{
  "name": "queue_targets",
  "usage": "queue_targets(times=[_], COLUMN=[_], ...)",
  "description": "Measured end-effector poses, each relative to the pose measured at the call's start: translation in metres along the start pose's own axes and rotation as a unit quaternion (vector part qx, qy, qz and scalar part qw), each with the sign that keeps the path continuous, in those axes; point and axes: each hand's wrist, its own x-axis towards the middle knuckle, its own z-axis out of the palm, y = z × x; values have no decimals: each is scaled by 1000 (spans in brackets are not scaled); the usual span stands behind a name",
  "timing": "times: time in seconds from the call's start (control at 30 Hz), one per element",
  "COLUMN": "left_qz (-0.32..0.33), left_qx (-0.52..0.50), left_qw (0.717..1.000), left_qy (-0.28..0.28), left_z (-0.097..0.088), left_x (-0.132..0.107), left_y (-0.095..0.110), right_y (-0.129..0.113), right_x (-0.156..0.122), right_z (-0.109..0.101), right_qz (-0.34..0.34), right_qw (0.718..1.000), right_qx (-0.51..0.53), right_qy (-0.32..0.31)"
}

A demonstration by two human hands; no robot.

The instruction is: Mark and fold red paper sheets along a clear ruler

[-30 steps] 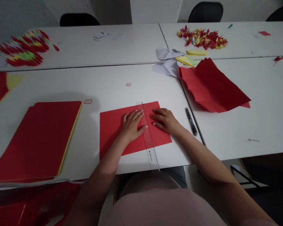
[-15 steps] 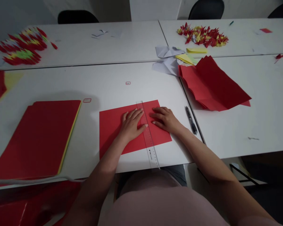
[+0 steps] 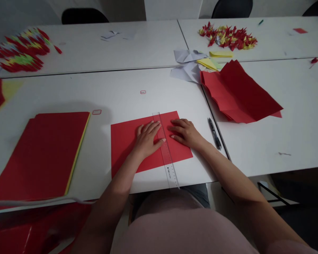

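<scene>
A red paper sheet (image 3: 124,141) lies flat on the white table (image 3: 122,91) in front of me. A clear plastic ruler (image 3: 169,169) lies across it, running from its far edge to the table's near edge. My left hand (image 3: 147,138) rests flat on the sheet with fingers stretched out, fingertips on the ruler's left side. My right hand (image 3: 184,132) lies flat on the sheet just right of the ruler, fingers extended and touching its edge. Neither hand grips anything.
A black pen (image 3: 214,133) lies right of the sheet. A stack of red and yellow paper (image 3: 42,155) sits at the left. Creased red sheets (image 3: 238,93), grey and yellow folded papers (image 3: 190,65) and piles of small folded paper cranes (image 3: 228,37) (image 3: 21,53) lie farther back.
The view has drifted slightly; both hands, the ruler and the red sheet stay where they were.
</scene>
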Motion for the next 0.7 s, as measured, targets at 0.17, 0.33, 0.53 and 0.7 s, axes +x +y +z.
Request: queue_targets(times=[0.17, 0.33, 0.53, 0.7], left_qz=[-3, -1, -3, -5], left_qx=[-3, -7, -4, -5], left_qw=[1000, 1000, 1000, 1000], left_qy=[-4, 2, -1, -1], left_z=[-1, 0, -1, -1], left_x=[0, 0, 0, 0], left_y=[0, 0, 0, 1], right_y=[1, 1, 1, 1], right_x=[0, 0, 0, 0], right_z=[1, 1, 0, 0], right_qz=[-6, -2, -3, -3], right_qw=[1000, 1000, 1000, 1000], right_qx=[1, -3, -2, -2], right_qy=[9, 2, 4, -3])
